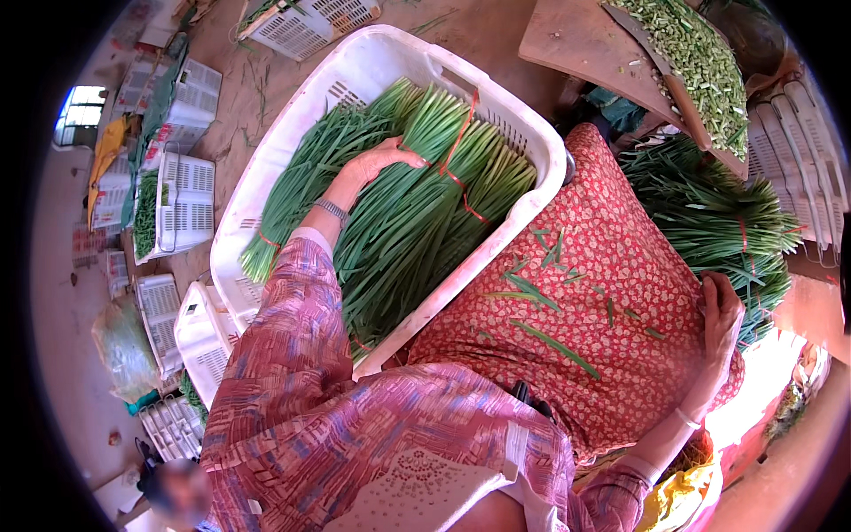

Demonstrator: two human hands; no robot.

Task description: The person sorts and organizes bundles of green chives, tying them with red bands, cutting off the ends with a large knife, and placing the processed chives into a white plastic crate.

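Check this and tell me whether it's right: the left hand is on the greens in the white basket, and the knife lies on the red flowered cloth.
Not quite: the knife is not on the red flowered cloth. The head view shows it lying on the wooden board, beside the chopped stalks. The left hand is on the greens in the white basket.

Scene viewed from wearer's head through left of two fisheye cameras; lens pointed steeply down; red-cloth lap (620, 257), left hand (379, 161), right hand (722, 310), bundled greens (381, 235) framed at close range; crates (188, 202) shown farther off at left; straight edges bowed near rim.
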